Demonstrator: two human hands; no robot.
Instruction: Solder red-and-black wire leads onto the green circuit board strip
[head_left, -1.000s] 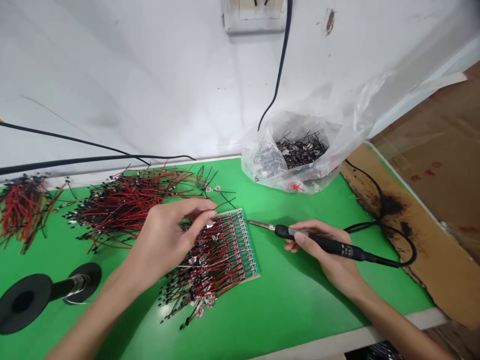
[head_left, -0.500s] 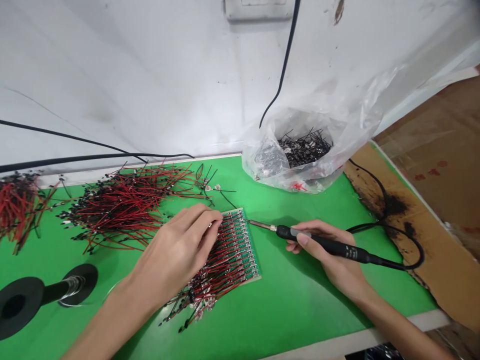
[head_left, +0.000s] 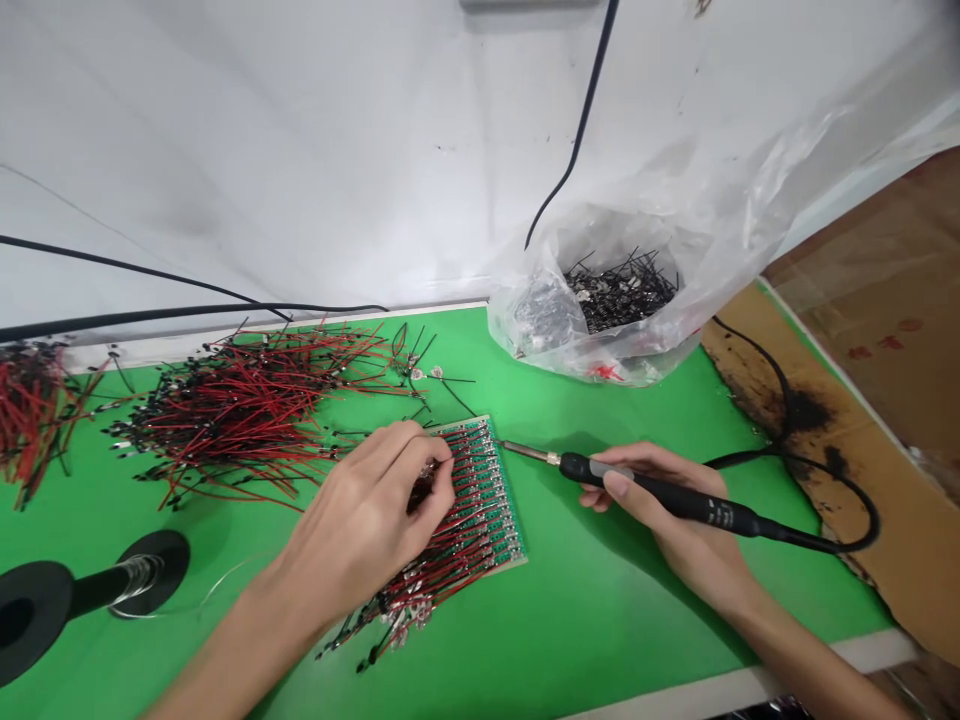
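Observation:
My left hand (head_left: 375, 500) rests over the left part of a green circuit board (head_left: 504, 500), thumb and forefinger pinched together. What lies between the fingertips is too small to make out. Rows of red and black wires (head_left: 457, 540) run from the board leftward under this hand. In my right hand (head_left: 675, 510) is a black soldering iron (head_left: 660, 497), held like a pen. Its metal tip points left and ends close to the board's upper right edge; whether it touches I cannot tell.
Piles of red and black wires (head_left: 240, 410) lie at the back left. A solder spool (head_left: 97, 590) stands front left, with a thin strand trailing toward my left forearm. Behind are a plastic bag (head_left: 630, 365) of black-leaded parts and scorched cardboard (head_left: 757, 390) under the iron's cable.
My left fingertips have moved slightly down and right over the board, showing more of its upper left corner. The iron stays near the same edge. The camera view has shifted a little.

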